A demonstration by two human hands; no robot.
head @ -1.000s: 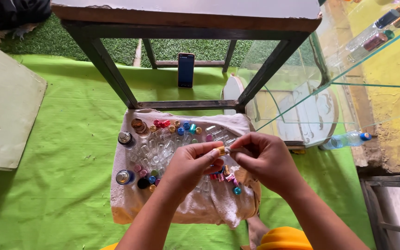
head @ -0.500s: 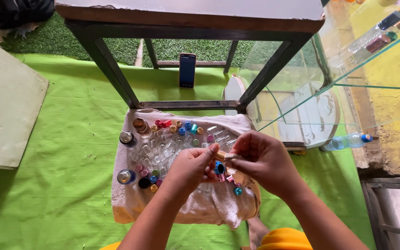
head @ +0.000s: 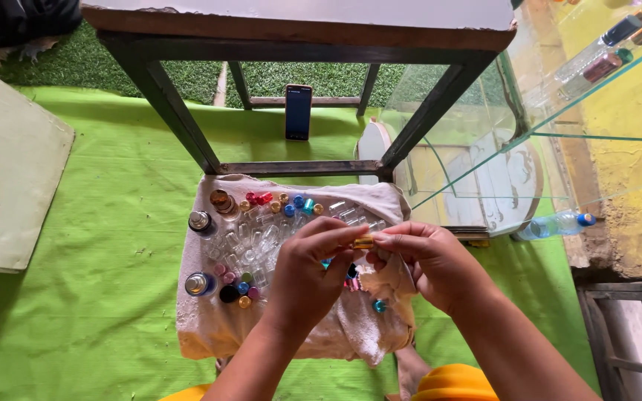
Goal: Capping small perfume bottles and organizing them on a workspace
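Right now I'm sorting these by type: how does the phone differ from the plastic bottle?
The phone is dark, flat and rectangular and stands upright under the table; the plastic bottle is clear and rounded with a blue cap and lies on its side by the glass case. Both sit on the green cloth, away from both hands.

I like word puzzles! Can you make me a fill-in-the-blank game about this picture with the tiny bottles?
1. The left hand and right hand pinch a small ____-coloured cap between them.
2. The little glass bottles lie on a white ____.
3. The phone stands on a ____ mat.

Missing words: gold; cloth; green
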